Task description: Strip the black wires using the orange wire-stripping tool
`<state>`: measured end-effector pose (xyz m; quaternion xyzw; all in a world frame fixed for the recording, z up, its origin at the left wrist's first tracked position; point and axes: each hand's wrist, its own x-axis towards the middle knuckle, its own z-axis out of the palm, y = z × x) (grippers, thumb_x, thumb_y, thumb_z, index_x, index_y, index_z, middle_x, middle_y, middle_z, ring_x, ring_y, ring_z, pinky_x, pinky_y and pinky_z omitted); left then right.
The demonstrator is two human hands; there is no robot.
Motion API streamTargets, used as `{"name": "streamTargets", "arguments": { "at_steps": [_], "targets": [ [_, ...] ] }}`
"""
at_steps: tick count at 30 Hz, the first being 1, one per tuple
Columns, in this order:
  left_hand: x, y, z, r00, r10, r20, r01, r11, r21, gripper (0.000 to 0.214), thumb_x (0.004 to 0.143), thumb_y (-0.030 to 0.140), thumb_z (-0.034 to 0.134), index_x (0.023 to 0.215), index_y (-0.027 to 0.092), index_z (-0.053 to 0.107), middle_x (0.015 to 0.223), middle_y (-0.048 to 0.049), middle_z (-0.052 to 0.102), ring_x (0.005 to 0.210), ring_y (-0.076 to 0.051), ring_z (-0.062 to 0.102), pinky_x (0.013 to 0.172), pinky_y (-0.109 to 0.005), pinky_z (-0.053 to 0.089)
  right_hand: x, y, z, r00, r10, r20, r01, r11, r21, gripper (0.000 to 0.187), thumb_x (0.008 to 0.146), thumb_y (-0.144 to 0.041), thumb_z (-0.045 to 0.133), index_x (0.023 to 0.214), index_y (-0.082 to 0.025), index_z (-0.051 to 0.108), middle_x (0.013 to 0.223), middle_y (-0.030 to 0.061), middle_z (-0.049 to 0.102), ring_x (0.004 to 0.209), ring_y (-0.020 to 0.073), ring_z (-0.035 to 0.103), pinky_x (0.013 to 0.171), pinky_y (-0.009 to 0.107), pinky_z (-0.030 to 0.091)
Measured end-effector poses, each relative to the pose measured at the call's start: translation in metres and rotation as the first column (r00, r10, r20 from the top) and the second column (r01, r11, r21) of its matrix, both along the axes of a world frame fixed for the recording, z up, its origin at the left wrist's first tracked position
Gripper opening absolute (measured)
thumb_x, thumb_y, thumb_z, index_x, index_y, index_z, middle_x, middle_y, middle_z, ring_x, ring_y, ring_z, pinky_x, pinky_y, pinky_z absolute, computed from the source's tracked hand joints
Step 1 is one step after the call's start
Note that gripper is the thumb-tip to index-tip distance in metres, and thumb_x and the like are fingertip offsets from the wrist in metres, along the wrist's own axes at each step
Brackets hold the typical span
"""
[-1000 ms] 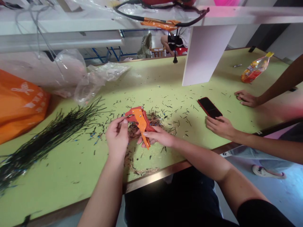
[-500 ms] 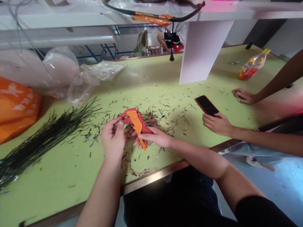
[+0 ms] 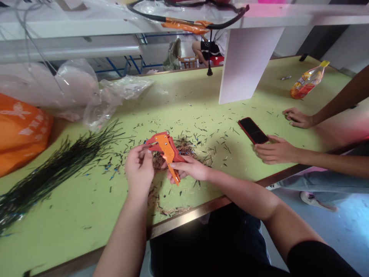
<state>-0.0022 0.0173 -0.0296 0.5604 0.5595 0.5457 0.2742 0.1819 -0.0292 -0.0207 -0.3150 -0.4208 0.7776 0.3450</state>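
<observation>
An orange and red wire stripper (image 3: 165, 146) is held above the table, with my right hand (image 3: 187, 168) wrapped around its handles. Its jaws point left, toward my left hand (image 3: 140, 163). The thumb and fingers of that hand are pinched at the jaws on a thin black wire, mostly hidden by the fingers. Below the tool lies a pile of stripped scraps and bare copper-coloured strands (image 3: 187, 148). A long bundle of black wires (image 3: 63, 163) lies on the table to the left of my left hand.
Short black offcuts are scattered over the green table (image 3: 95, 207). A co-worker's hand (image 3: 275, 150) rests beside a phone (image 3: 252, 130), the other hand (image 3: 298, 117) farther back. An orange bag (image 3: 23, 134), clear plastic bags (image 3: 100, 100), a white upright panel (image 3: 248, 65) and a snack packet (image 3: 308, 80) stand around.
The co-worker's nearer hand has slid a little to the right, off the phone's edge. My hands and the wire stripper have hardly moved; the view has shifted slightly.
</observation>
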Motion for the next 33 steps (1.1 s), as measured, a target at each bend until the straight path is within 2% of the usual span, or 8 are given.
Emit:
{"name": "streamTargets", "arguments": {
  "at_steps": [4,10,16,19,22,24,33],
  "targets": [
    [-0.001,0.0,-0.001,1.0,0.013,-0.009,-0.013,1.0,0.0,0.035,0.083,0.047,0.07,0.103,0.019,0.066,0.079,-0.0011,0.064,0.064,-0.014,0.056,0.064,-0.03,0.053,0.0,0.0,0.0,1.0,0.0,-0.011,0.0,1.0,-0.006,0.02,0.104,-0.026,0.057,0.118,-0.017,0.068,0.087,0.0031,0.074,0.073,0.0131,0.073,0.067,0.022,0.06],
    [0.001,-0.003,0.005,0.999,0.0,0.047,0.003,0.998,-0.059,0.041,0.084,0.051,0.07,0.103,0.016,0.069,0.07,0.0013,0.059,0.052,-0.01,0.045,0.047,-0.024,0.038,0.001,0.002,-0.003,0.998,0.029,-0.057,-0.03,0.999,-0.011,0.026,0.104,-0.033,0.057,0.121,-0.017,0.068,0.087,0.0035,0.074,0.073,0.0144,0.073,0.068,0.024,0.061],
    [0.002,0.001,0.005,0.997,0.037,0.066,-0.037,0.999,-0.01,0.049,0.083,0.064,0.068,0.099,0.018,0.067,0.071,0.002,0.061,0.049,-0.008,0.044,0.047,-0.024,0.037,0.003,0.002,-0.005,0.99,0.049,-0.13,-0.057,0.997,-0.056,0.033,0.103,-0.043,0.056,0.121,-0.016,0.067,0.086,0.0044,0.072,0.071,0.0155,0.072,0.067,0.026,0.061],
    [0.0,0.005,0.001,0.998,0.033,0.048,-0.034,0.999,0.012,0.049,0.085,0.065,0.065,0.101,0.019,0.067,0.078,-0.0005,0.064,0.055,-0.011,0.051,0.053,-0.026,0.044,0.004,0.004,-0.007,0.986,0.075,-0.148,-0.086,0.994,-0.072,0.037,0.104,-0.046,0.054,0.121,-0.016,0.066,0.087,0.0058,0.072,0.069,0.0159,0.072,0.065,0.027,0.061],
    [-0.002,0.007,-0.003,1.0,0.001,-0.02,-0.001,1.0,0.023,0.045,0.09,0.062,0.061,0.103,0.02,0.068,0.089,-0.005,0.069,0.077,-0.017,0.065,0.07,-0.03,0.054,0.004,0.005,-0.009,0.985,0.097,-0.142,-0.108,0.992,-0.07,0.038,0.104,-0.046,0.053,0.12,-0.015,0.065,0.088,0.0067,0.073,0.069,0.0159,0.072,0.064,0.027,0.061],
    [-0.002,0.007,-0.005,0.999,-0.003,-0.04,0.004,1.0,0.031,0.042,0.092,0.06,0.059,0.104,0.02,0.068,0.092,-0.006,0.07,0.086,-0.02,0.068,0.076,-0.032,0.056,0.005,0.006,-0.01,0.984,0.104,-0.145,-0.114,0.992,-0.059,0.037,0.104,-0.045,0.053,0.121,-0.015,0.065,0.089,0.007,0.073,0.069,0.0159,0.072,0.064,0.027,0.061],
    [-0.002,0.003,-0.002,1.0,0.005,-0.02,-0.004,0.998,0.056,0.04,0.094,0.059,0.06,0.103,0.02,0.067,0.089,-0.0044,0.067,0.085,-0.018,0.067,0.078,-0.032,0.055,0.006,0.006,-0.01,0.986,0.085,-0.147,-0.093,0.994,-0.05,0.036,0.104,-0.044,0.052,0.121,-0.015,0.065,0.09,0.0076,0.073,0.07,0.0161,0.073,0.064,0.027,0.061]
  ]
}}
